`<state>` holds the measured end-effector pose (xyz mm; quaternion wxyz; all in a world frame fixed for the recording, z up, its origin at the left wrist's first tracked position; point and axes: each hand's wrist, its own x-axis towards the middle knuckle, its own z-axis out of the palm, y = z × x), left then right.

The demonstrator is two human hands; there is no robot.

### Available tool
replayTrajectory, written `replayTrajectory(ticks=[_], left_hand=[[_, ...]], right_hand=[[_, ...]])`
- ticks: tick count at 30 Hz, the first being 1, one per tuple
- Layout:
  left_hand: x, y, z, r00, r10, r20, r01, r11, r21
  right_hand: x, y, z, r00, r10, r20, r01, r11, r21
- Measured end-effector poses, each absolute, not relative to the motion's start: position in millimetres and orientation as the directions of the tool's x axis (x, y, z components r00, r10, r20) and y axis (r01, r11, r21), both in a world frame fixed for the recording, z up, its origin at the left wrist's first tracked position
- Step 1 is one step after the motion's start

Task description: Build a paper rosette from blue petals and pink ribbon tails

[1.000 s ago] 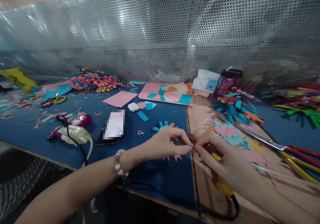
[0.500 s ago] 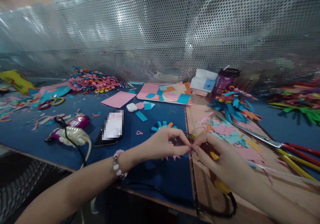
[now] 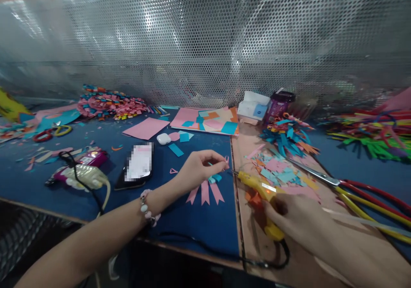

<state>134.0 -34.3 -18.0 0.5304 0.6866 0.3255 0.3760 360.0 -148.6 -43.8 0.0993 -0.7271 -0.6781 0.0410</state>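
Observation:
Between its thumb and fingertips, my left hand pinches a small pink paper loop. My right hand is wrapped round the handle of a yellow glue gun with an orange trigger. The gun's nozzle points left, close to the loop; I cannot tell whether they touch. Under my left hand lies a paper piece with pink notched strips and blue loops, partly hidden by the hand. A second small pink loop rests on the blue mat, left of my fingers.
A phone and a white earbud case lie on the left. Long scissors with red and yellow handles lie on the right beside paper scraps. A black cord runs along the front edge. Perforated metal stands behind.
My hands were together at the fingertips; now they are apart. My right hand has taken hold of the glue gun and lifted it toward the loop. My left hand moved slightly left and up.

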Motion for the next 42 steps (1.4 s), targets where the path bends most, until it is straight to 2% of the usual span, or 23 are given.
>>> replayTrajectory(ticks=[3, 5, 8, 10, 13, 16, 19, 21, 23, 28, 35, 42], left_hand=[[131.9, -32.5, -14.5, 0.434, 0.874, 0.218, -0.028, -0.228, 0.973], [129.7, -29.5, -13.1, 0.366, 0.891, 0.269, -0.074, -0.260, 0.963], [126.8, -24.0, -11.5, 0.290, 0.908, 0.303, -0.113, -0.282, 0.953], [125.9, -21.4, -10.6, 0.277, 0.915, 0.294, -0.124, -0.269, 0.955], [125.7, -19.6, -9.9, 0.280, 0.922, 0.269, -0.126, -0.243, 0.962], [125.8, -19.0, -10.3, 0.277, 0.928, 0.248, -0.095, -0.231, 0.968], [125.0, -17.5, -11.0, 0.244, 0.940, 0.238, -0.028, -0.239, 0.971], [124.1, -16.2, -11.0, 0.216, 0.944, 0.248, -0.004, -0.253, 0.967], [123.0, -14.9, -10.5, 0.196, 0.944, 0.267, 0.002, -0.272, 0.962], [120.8, -14.5, -8.9, 0.159, 0.947, 0.278, 0.006, -0.282, 0.959], [122.6, -18.5, -13.2, 0.173, 0.949, 0.264, 0.032, -0.274, 0.961], [125.6, -22.9, -13.8, 0.225, 0.947, 0.228, 0.009, -0.236, 0.972]], right_hand=[[354.8, -157.8, -33.2, 0.215, 0.966, 0.141, 0.929, -0.158, -0.336], [350.4, -164.5, -18.9, 0.300, 0.944, 0.138, 0.835, -0.191, -0.516], [343.0, -171.0, 0.8, 0.350, 0.937, 0.004, 0.480, -0.176, -0.860], [338.9, -171.7, 6.5, 0.360, 0.930, -0.073, 0.141, -0.132, -0.981], [334.7, -167.8, 4.9, 0.296, 0.924, -0.241, -0.284, -0.156, -0.946], [331.6, -159.4, 0.3, 0.231, 0.901, -0.367, -0.473, -0.226, -0.852], [329.2, -149.9, -2.9, 0.279, 0.930, -0.240, -0.460, -0.090, -0.883], [327.9, -144.9, -5.2, 0.266, 0.958, -0.107, -0.355, -0.006, -0.935], [326.5, -141.3, -8.7, 0.236, 0.970, -0.061, -0.236, -0.004, -0.972], [320.3, -133.8, -21.4, 0.263, 0.958, -0.114, -0.091, -0.093, -0.991], [316.2, -133.4, -24.5, 0.183, 0.956, -0.228, 0.013, -0.234, -0.972], [311.3, -136.7, -15.6, 0.330, 0.909, -0.253, 0.212, -0.333, -0.919]])
